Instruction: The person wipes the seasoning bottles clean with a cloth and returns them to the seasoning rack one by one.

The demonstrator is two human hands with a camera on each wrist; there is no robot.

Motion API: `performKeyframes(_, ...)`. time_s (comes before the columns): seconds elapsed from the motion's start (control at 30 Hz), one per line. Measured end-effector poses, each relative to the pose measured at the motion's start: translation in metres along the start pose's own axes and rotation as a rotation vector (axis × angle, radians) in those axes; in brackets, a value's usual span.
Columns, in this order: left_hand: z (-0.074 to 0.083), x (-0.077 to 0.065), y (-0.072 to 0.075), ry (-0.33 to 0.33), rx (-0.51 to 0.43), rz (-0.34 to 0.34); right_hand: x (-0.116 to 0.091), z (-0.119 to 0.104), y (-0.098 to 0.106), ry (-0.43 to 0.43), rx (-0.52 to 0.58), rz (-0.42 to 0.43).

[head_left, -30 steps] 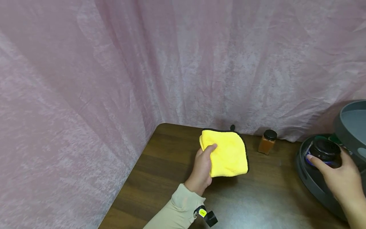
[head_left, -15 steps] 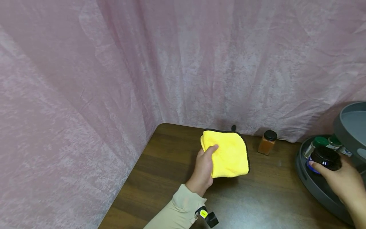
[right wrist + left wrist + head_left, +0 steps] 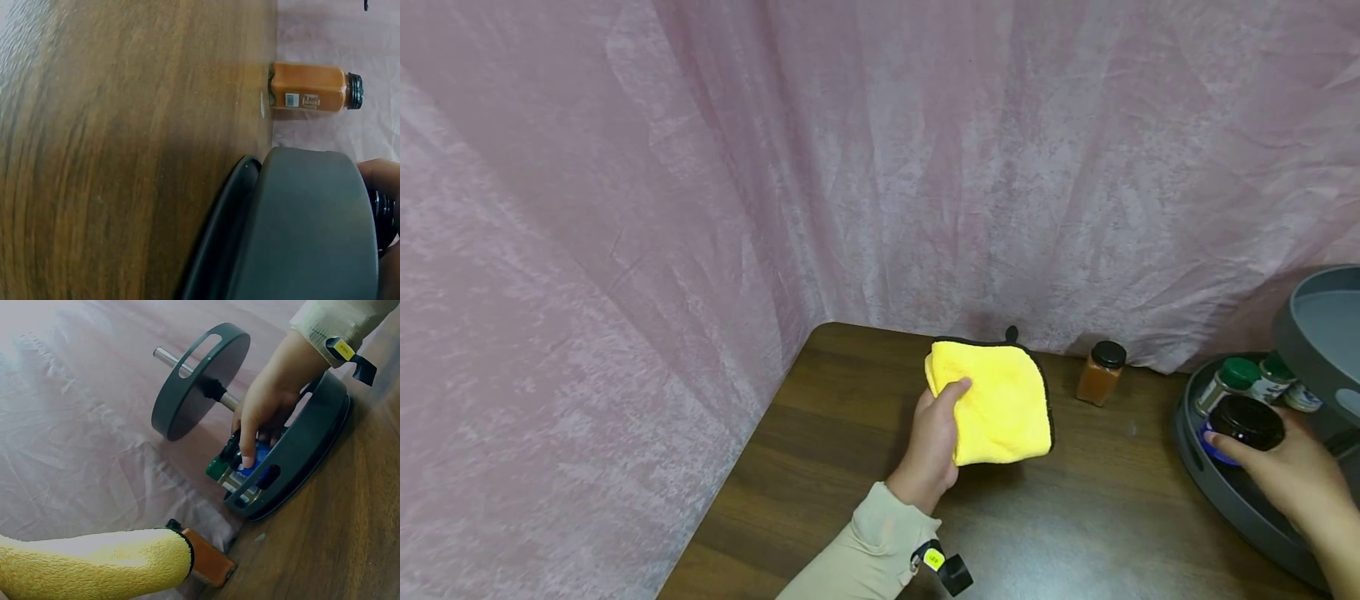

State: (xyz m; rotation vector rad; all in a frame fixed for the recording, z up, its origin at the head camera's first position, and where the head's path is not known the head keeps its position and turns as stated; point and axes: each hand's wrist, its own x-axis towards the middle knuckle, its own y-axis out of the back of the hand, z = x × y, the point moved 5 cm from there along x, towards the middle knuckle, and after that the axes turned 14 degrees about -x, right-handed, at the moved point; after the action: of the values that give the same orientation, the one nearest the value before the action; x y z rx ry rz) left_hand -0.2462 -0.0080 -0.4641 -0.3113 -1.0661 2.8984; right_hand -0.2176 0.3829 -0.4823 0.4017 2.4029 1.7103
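My left hand (image 3: 931,437) holds a folded yellow cloth (image 3: 1000,408) with black edging above the table, thumb on top. At the right, my right hand (image 3: 1296,467) grips a jar (image 3: 1247,422) with a black lid and a blue label. The jar is inside the lower tier of a round grey two-tier rack (image 3: 1206,487). In the left wrist view the thumb of that hand (image 3: 265,403) presses against the blue label (image 3: 255,459). Green-capped jars (image 3: 1228,383) stand just behind the held jar in the same tier. The right wrist view shows mostly the rack's outer wall (image 3: 312,225).
A square jar of orange-brown powder (image 3: 1100,377) with a black lid stands near the table's back edge, between cloth and rack. The rack's upper tier (image 3: 1330,325) overhangs the lower one at right. Pink curtain (image 3: 880,167) hangs behind the wooden table (image 3: 820,417).
My right hand has brought the black-lidded jar slightly nearer and lower in the tier, and the green-capped jars behind it have come into view. The left hand with the cloth has barely moved.
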Motion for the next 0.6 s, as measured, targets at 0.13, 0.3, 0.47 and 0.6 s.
performKeyframes(0.13, -0.0009, -0.0002, -0.0004, 0.005, 0.0, -0.003, 0.0006, 0.0016, -0.0017, 0.011, 0.007, 0.002)
performKeyframes(0.3, -0.0028, -0.0007, -0.0007, 0.011, 0.006, -0.004, 0.001, 0.0029, -0.0038, 0.02, 0.013, 0.01)
performKeyframes(0.47, -0.0034, -0.0009, -0.0003, 0.01, 0.008, -0.002, 0.0038, 0.0051, -0.0064, 0.02, 0.009, -0.016)
performKeyframes(0.6, -0.0043, -0.0012, -0.0005, 0.015, 0.012, -0.013, 0.004, 0.0066, -0.0077, 0.019, 0.017, -0.04)
